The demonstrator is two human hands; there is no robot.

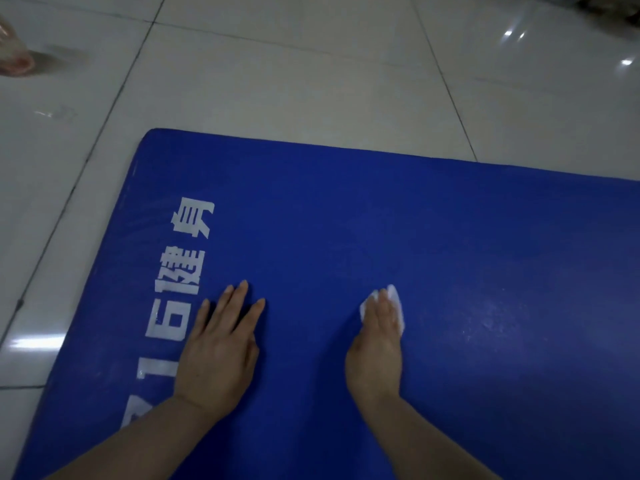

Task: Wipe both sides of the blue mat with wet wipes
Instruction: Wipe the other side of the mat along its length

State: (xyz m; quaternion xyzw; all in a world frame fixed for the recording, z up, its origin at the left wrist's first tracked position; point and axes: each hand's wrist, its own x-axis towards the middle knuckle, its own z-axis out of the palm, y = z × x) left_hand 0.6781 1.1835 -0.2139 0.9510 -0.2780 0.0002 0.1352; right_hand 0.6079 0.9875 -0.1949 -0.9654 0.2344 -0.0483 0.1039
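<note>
- The flat blue foam mat (pixel 381 220) with white printed characters (pixel 180 282) lies on the glossy white tiled floor (pixel 277 64), its far left corner in view.
- Your left hand (pixel 218 351) rests palm-down on the mat beside the print, fingers straight and spread, holding nothing.
- Your right hand (pixel 377 344) presses a crumpled white wet wipe (pixel 394 303) onto the mat; fingers look flat over it, though the grip is partly hidden.
- A blurred pinkish plastic item (pixel 15 53), possibly a bag, sits on the floor far left.

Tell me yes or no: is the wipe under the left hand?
No, the white wipe sits under the right hand, while the left hand lies flat and bare on the blue mat.
</note>
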